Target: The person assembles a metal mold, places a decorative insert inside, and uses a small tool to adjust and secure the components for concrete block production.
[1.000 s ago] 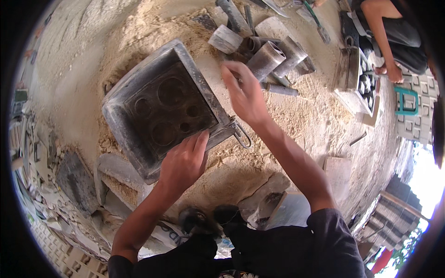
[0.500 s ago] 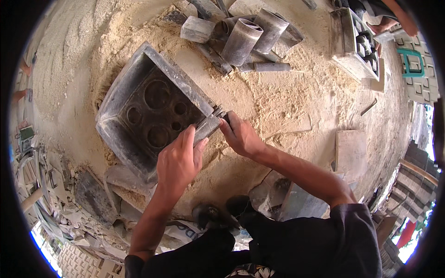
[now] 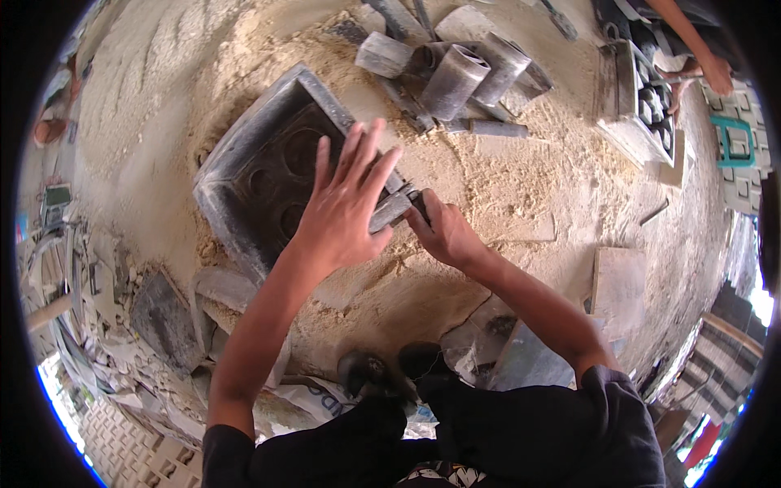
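A grey, dusty open box mould [image 3: 325, 96] lies on the sandy ground ahead of me, slightly left. Round recesses of several sizes mark its dark floor. Over its right side my left hand [image 3: 343, 210] spreads its fingers, holding nothing and hiding part of the interior; whether it touches the wall I cannot tell. A short grey bar [image 3: 391, 209] runs along the near right corner. Beside that corner, my right hand [image 3: 441, 230] is closed around a dark piece at the bar's end, mostly hidden by the fingers.
Beyond the mould lie grey cylinders [image 3: 455, 81] and a block [image 3: 383, 54] among bars. At far right, another person's hand [image 3: 717, 75] is near a second mould [image 3: 633, 122] and a green stool [image 3: 732, 141]. Slabs [image 3: 618, 281] rest at right; rubble is at left.
My left hand has left the bar at the near corner and moved forward, its fingers now spread over the mould. My right hand stays at the corner. The whole view has shifted slightly.
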A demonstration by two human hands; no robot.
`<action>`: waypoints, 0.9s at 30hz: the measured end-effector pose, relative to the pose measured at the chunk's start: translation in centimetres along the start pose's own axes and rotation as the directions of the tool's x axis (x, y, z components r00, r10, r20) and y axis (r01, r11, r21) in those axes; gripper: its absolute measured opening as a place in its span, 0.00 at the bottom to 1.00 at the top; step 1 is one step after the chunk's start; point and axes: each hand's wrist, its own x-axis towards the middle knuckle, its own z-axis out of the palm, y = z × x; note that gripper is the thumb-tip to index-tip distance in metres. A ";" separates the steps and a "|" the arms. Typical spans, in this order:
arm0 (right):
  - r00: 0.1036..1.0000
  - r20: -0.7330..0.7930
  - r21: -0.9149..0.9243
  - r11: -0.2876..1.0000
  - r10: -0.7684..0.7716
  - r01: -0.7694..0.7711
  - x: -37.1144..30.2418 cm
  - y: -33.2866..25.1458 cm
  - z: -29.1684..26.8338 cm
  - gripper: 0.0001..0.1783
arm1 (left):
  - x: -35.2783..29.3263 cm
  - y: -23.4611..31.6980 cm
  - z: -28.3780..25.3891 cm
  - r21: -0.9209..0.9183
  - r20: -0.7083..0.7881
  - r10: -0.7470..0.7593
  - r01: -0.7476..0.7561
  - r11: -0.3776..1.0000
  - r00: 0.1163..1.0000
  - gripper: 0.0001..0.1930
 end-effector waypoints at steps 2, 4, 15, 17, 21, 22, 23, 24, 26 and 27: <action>0.999 0.036 0.043 0.998 0.034 -0.035 -0.1 0.0 -0.3 0.18 | 0.3 -0.5 0.3 -0.005 0.048 0.053 -0.053 0.999 0.997 0.36; 0.993 0.051 0.018 0.994 0.111 -0.112 -0.2 -0.6 -0.8 0.19 | 0.2 -0.5 0.7 -0.063 -0.014 0.066 -0.067 0.996 0.998 0.33; 0.997 -0.047 -0.068 0.996 0.062 -0.065 0.8 -2.3 -0.6 0.16 | -0.4 -1.2 2.1 -0.244 -0.142 0.117 -0.150 0.958 0.983 0.28; 0.970 0.109 0.152 0.961 0.217 -0.232 1.4 -2.1 -1.2 0.14 | -0.6 -1.3 2.1 -0.266 -0.145 0.117 -0.152 0.952 0.983 0.28; 0.896 0.377 0.385 0.841 0.233 -0.381 2.4 -0.9 -2.7 0.12 | -0.5 -1.2 2.0 -0.319 -0.144 0.095 -0.137 0.938 0.985 0.29; 0.874 0.427 0.382 0.830 0.232 -0.407 2.5 -0.9 -3.0 0.12 | -0.5 -1.2 2.0 -0.332 -0.139 0.090 -0.132 0.934 0.986 0.29; 0.871 0.413 0.326 0.850 0.267 -0.415 2.5 -1.0 -2.7 0.12 | -0.5 -1.2 2.0 -0.335 -0.134 0.082 -0.123 0.934 0.988 0.29; 0.866 0.399 0.301 0.849 0.301 -0.434 2.5 -1.3 -2.5 0.13 | -0.5 -1.2 1.9 -0.338 -0.129 0.076 -0.116 0.934 0.989 0.28; 0.993 0.034 0.072 0.990 0.117 -0.119 1.5 0.5 -0.3 0.13 | 0.0 -1.1 1.9 -0.349 -0.120 0.077 -0.115 0.930 0.990 0.28; 0.994 -0.031 -0.028 0.994 0.109 -0.110 1.3 -1.4 -0.1 0.13 | -0.2 -1.2 1.7 -0.348 -0.110 0.066 -0.101 0.932 0.992 0.28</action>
